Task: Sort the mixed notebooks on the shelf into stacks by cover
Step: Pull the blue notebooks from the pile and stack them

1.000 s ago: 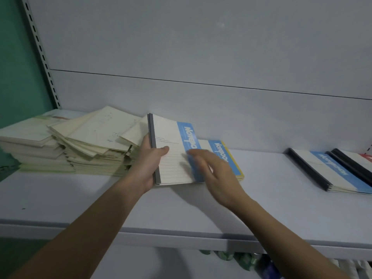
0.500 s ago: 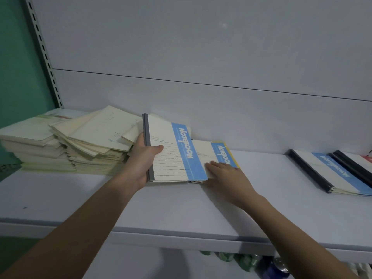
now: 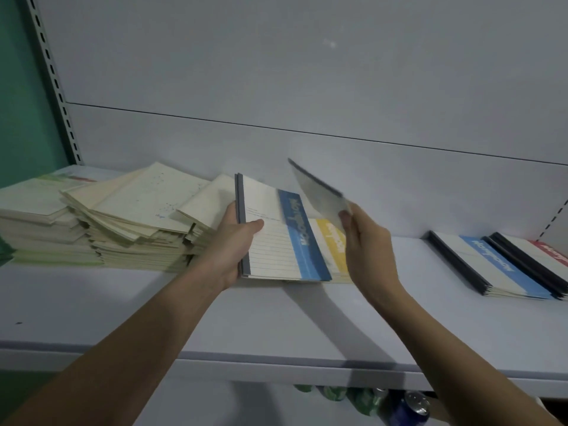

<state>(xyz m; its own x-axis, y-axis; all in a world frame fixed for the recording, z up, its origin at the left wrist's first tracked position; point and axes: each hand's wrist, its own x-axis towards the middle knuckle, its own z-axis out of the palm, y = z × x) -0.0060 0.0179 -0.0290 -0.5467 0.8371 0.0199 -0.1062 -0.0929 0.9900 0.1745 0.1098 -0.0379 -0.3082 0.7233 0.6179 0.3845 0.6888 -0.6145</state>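
Below the shelf sit drink cans — a blue one [image 3: 410, 408] beside green ones [image 3: 335, 393] — and a green wall [image 3: 21, 103] stands left.

A blue-stripe notebook [image 3: 276, 241] with a gray spine lies tilted on top of a yellow-stripe notebook [image 3: 333, 245] in the middle of the shelf. A blurry gray notebook [image 3: 319, 192] is up in the air just right of it. Messy cream notebooks [image 3: 129, 216] pile up at the left. Far right lie a blue-stripe stack [image 3: 488, 265] and a red-stripe stack [image 3: 541, 256], side by side.
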